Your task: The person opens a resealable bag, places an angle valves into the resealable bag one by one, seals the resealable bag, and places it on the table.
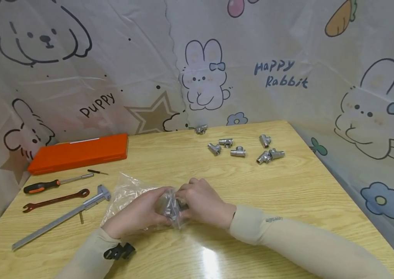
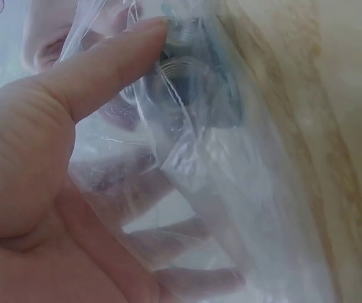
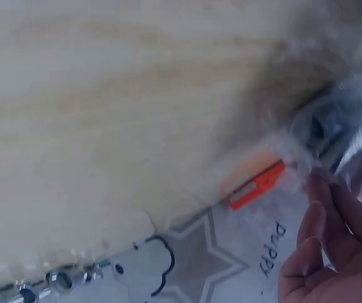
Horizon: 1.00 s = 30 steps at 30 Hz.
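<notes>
Where the hands meet: a clear plastic bag (image 1: 122, 193), its crumpled tail spread leftward on the surface (image 1: 305, 193), its loaded end bunched between both palms.
Bag contents: metal fittings (image 1: 172, 209), at least one showing an internal thread through the film; count unclear from where I stand.
Left hand (image 1: 141, 211): curled about the bag's loaded end, thumb on the near side, fingers showing through the plastic.
Right hand (image 1: 204, 201): pinching the bag's right-hand edge; cannot tell whether a fitting is caught in the pinch too.
Loose tee fittings (image 1: 238, 151): seven, on the far part of the surface, well apart from the bag; one lies alone by the back edge.
Left-side tools: vernier caliper (image 1: 61, 221), combination wrench (image 1: 55, 199) and screwdriver (image 1: 41, 186), before an orange case (image 1: 78, 155).
Spill risk: if that edge is the mouth and the left grip slackens, fittings could slide out and scatter, I judge.
Tear risk: hard rims pressed against thin film might split it.
Forearm risk: a wide leftward swing could knock the caliper.
</notes>
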{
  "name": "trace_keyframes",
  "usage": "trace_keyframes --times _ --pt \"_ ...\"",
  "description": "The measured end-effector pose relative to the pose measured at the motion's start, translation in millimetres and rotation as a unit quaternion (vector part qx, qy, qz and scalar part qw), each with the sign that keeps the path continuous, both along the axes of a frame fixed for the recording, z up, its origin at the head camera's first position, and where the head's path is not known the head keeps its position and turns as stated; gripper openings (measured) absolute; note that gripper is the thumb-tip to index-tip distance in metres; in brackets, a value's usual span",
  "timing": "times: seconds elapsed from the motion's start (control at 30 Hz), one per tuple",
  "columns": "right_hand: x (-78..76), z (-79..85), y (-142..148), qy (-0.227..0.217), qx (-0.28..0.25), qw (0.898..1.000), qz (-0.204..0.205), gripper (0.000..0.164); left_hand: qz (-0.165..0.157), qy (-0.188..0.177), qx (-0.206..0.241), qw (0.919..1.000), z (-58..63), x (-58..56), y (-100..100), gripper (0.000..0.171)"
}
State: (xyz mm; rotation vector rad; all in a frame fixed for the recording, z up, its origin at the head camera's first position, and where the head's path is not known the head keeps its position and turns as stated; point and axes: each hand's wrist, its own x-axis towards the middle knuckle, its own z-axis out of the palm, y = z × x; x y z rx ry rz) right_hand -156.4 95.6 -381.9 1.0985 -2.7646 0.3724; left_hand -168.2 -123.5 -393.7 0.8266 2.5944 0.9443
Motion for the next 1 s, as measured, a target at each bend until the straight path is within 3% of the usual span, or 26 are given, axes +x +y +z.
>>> trace_keyframes --times 0.23,0.37,0.43,0.5,0.63,0.77,1.0 --pt "-15.0 20.1 31 -0.049 -0.019 0.998 -0.025 0.052 -0.003 0.015 -0.002 0.9999 -0.5 0.1 -1 0.093" --pt "-39.9 25.8 70 -0.082 -0.04 0.991 -0.099 0.039 -0.01 0.015 0.007 0.9998 -2.0 0.6 -1 0.099" --pt "-56.0 27.5 95 -0.101 -0.051 0.98 -0.163 0.032 -0.012 0.015 0.009 0.9998 -2.3 1.4 -1 0.1" --pt "-71.5 27.4 119 -0.12 -0.054 0.962 -0.238 0.034 -0.01 0.016 0.008 0.9998 -2.6 2.0 -1 0.101" --pt "-95.5 21.5 149 -0.143 -0.034 0.928 -0.342 0.058 -0.001 0.015 0.003 0.9999 -2.8 3.7 -2 0.103" --pt "-111.0 15.8 153 -0.144 0.017 0.914 -0.378 0.061 0.0 0.015 0.004 0.9999 -3.1 4.8 -3 0.104" --pt "-135.5 10.2 136 -0.15 0.109 0.9 -0.395 0.068 -0.001 0.013 0.007 0.9999 -4.1 3.8 -2 0.102"
